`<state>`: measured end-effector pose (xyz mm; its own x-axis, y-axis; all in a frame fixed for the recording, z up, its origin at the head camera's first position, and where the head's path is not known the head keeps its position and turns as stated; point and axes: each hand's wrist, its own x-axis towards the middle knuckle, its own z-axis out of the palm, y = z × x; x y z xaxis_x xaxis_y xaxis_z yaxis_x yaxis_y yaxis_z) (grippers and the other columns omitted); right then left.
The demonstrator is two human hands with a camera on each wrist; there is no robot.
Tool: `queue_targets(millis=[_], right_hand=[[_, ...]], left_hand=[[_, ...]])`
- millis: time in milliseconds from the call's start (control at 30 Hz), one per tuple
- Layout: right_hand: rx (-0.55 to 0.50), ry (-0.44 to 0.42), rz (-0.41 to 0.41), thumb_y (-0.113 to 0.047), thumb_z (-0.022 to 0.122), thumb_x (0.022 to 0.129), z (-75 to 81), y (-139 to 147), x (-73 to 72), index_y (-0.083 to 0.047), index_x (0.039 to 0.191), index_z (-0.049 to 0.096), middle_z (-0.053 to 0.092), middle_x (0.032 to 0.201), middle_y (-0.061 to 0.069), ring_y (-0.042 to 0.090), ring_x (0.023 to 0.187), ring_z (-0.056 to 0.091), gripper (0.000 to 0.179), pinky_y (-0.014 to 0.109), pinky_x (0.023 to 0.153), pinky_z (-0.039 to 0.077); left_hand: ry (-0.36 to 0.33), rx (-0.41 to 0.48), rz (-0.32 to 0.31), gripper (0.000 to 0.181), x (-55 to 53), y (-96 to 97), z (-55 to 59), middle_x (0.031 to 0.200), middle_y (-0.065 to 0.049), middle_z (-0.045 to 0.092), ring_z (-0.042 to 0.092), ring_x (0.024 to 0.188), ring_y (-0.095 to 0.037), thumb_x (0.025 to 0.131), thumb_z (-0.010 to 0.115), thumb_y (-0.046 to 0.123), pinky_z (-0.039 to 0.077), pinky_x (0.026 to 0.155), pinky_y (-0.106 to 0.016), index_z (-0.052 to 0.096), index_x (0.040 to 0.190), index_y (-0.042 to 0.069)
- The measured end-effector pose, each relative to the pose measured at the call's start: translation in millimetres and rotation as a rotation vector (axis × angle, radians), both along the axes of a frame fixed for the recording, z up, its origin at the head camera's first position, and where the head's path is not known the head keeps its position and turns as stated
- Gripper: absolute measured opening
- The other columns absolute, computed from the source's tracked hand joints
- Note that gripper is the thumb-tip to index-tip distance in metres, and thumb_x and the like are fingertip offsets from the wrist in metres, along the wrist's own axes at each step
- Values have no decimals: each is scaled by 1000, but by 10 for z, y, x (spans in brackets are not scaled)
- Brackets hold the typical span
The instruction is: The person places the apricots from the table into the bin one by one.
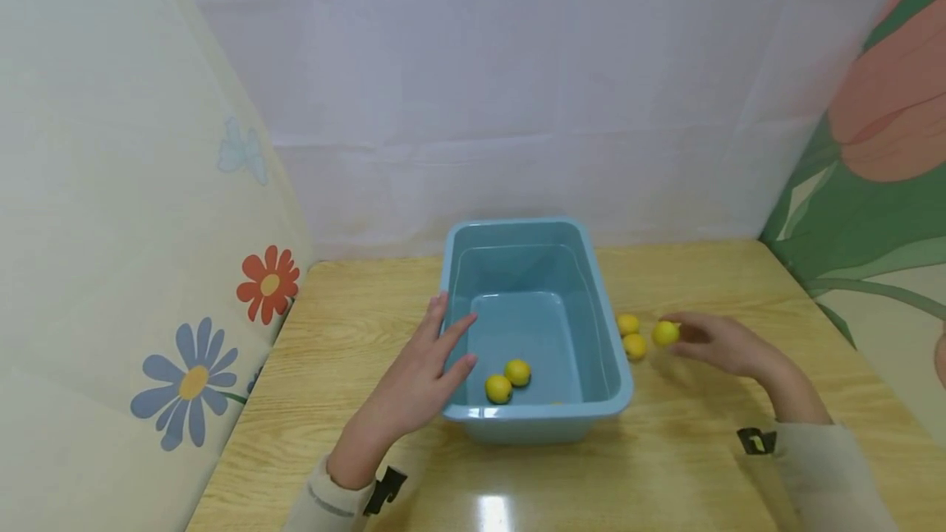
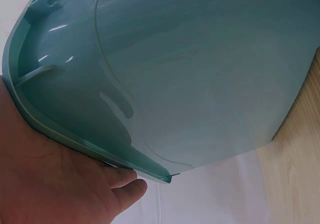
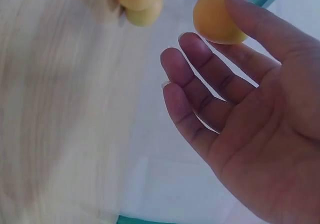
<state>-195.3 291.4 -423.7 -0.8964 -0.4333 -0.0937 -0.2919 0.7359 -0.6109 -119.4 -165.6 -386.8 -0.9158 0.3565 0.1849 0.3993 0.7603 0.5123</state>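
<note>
A light blue plastic tub (image 1: 538,411) stands on the table. My left hand (image 1: 410,380) rests on its left rim with the fingers extended; in the left wrist view this hand (image 2: 65,184) lies against the outside of the rim. To the right of the tub, my right hand (image 1: 727,345) pinches a small round yellow fruit (image 1: 665,333) between thumb and index finger, raised above the table. The other fingers (image 3: 180,104) are spread loosely in the right wrist view. Inside the tub, a yellow fruit (image 1: 498,389) lies beside another yellow fruit (image 1: 518,372).
Two more yellow fruits (image 1: 634,346) sit on the wooden table (image 1: 709,450) close against the tub's right side. A white cloth (image 1: 443,89) hangs behind the table. Panels with printed flowers (image 1: 194,382) stand at the left and right.
</note>
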Motion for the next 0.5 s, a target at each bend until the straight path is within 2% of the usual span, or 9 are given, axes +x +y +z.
queue_targets(millis=[300,500], right_hand=[[-41,72,11,-28,66,100,151,-118,70,-1,141,56,69,117,14,32,106,66,50,52,86,55],[-41,134,14,-29,66,100,246,-193,124,-5,141,57,70,116,10,35,108,65,48,59,89,53]], left_hand=[[-5,-12,-1,59,-7,-8,-8,171,-8,2,4,156,-27,106,44,49,26,118,-60,40,157,19],[-5,-9,4,60,-10,-10,-13,171,-8,2,4,156,-27,106,44,50,27,118,-60,41,157,19]])
